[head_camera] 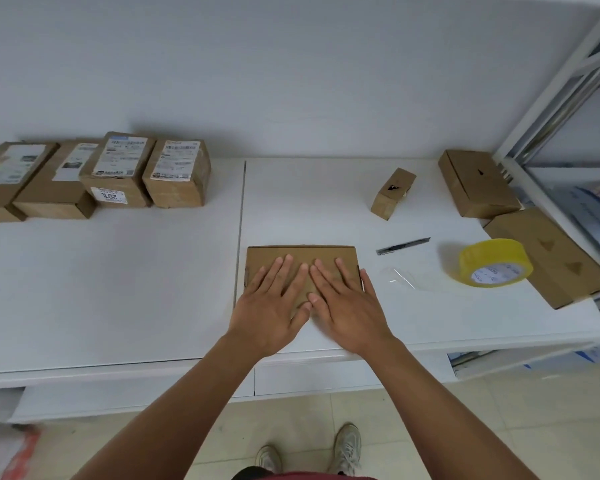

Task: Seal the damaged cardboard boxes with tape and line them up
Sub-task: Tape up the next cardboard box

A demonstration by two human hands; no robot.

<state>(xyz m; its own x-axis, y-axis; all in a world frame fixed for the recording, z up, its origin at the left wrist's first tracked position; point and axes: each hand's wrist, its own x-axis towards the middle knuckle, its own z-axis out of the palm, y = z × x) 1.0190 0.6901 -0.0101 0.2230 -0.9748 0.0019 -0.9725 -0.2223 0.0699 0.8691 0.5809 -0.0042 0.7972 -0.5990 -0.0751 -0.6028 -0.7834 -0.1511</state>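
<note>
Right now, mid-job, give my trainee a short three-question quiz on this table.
1. True or false: both hands lie flat on the brown box.
2. How many labelled boxes stand in the row at the far left?
3. Which lies nearer the tape roll: A) the knife, B) the labelled row?

Key: 1 true, left hand and right hand press it; 2 four; 3 A.

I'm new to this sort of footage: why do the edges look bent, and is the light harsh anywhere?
Head view: wide-angle lens bows the shelf frame and table edge; light is soft and even, with faint shadows behind the labelled boxes; slight glare on the tape roll; both hands look sharp.
</note>
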